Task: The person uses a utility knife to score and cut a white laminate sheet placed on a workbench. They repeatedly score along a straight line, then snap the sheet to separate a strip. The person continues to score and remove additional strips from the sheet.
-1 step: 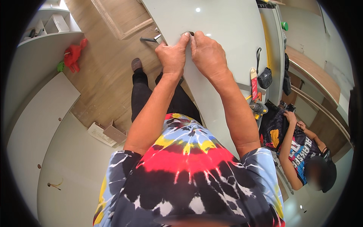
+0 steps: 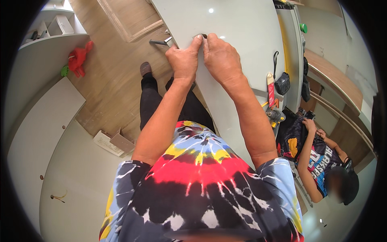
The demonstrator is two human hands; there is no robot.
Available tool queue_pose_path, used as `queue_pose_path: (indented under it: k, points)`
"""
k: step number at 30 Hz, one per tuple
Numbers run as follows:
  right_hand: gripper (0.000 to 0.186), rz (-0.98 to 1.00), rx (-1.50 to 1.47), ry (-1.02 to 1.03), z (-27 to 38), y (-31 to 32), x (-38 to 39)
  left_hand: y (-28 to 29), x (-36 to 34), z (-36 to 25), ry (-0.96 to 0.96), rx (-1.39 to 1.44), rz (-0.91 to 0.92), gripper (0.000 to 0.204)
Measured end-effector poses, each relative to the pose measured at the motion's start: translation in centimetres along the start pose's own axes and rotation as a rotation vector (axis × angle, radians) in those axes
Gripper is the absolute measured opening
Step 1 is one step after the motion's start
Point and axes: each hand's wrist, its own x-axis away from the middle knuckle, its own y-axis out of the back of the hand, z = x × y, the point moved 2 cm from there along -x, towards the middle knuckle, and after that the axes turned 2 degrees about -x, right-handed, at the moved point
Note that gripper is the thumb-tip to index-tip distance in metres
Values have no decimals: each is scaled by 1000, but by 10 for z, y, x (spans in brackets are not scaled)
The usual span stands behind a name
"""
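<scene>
Both my hands meet over a white glossy panel (image 2: pixel 225 117). My left hand (image 2: pixel 184 63) is closed, its thumb stretched up against a small dark piece (image 2: pixel 204 36); its other fingers are curled out of sight by the panel's left edge. My right hand (image 2: pixel 221 58) is closed too, pinching at the same dark piece from the right. Most of that piece is covered by my fingertips, so its kind does not show. Just left of my left hand, a dark bar-shaped handle (image 2: pixel 158 42) with a pale end juts out at the panel's edge.
A black tape measure (image 2: pixel 283 83) with a strap, a red-and-white tool (image 2: pixel 270 86) and a drill (image 2: pixel 276 116) lie at the right. Beyond them sits another person (image 2: pixel 322 157), hands on something dark. Red cloth (image 2: pixel 78 60) lies left, near a white panel (image 2: pixel 44 125).
</scene>
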Motion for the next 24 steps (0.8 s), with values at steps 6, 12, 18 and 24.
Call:
queue_pose_path:
  k: [6, 12, 18, 24]
  points:
    - [13, 41, 94, -46, 8, -3, -2, 1, -4, 6, -55, -8, 20, 22]
    - [21, 19, 76, -23, 5, -5, -7, 1, -9, 10, 10, 21, 58, 30]
    - [20, 34, 72, -72, 3, -9, -4, -2, -8, 9, 19, -18, 35, 28]
    - [14, -40, 157, -2, 8, -10, -4, -3, -8, 8, 23, -64, 22, 27]
